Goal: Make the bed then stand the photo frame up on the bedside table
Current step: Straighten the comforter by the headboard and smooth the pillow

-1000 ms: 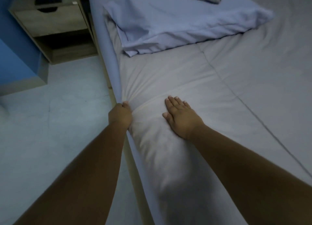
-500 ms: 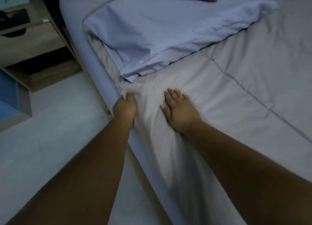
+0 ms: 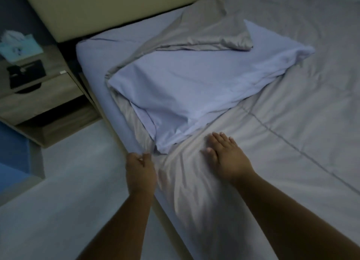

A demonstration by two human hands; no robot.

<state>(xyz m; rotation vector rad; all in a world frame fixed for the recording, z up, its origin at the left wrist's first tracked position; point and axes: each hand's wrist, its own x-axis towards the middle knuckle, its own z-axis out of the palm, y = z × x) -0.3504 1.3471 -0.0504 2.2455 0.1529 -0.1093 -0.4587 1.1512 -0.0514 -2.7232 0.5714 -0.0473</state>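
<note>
A grey duvet [image 3: 282,135] covers most of the bed, its top part folded back so the pale blue underside [image 3: 194,88] shows. My left hand [image 3: 140,170] is closed on the duvet's edge at the side of the mattress [image 3: 93,64]. Flat on the duvet just right of it lies my right hand [image 3: 226,158], fingers spread. A dark photo frame [image 3: 26,75] lies flat on the wooden bedside table [image 3: 39,101] at the left.
A tissue box [image 3: 17,47] stands at the back of the bedside table. The beige headboard [image 3: 97,8] runs behind the bed. Pale floor [image 3: 68,181] lies to the left of the bed, with a blue wall [image 3: 11,152] beyond.
Both hands have slid along the bed's side toward the headboard, left still holding the duvet edge. The view has lifted, bringing in the headboard, tissue box and table top.
</note>
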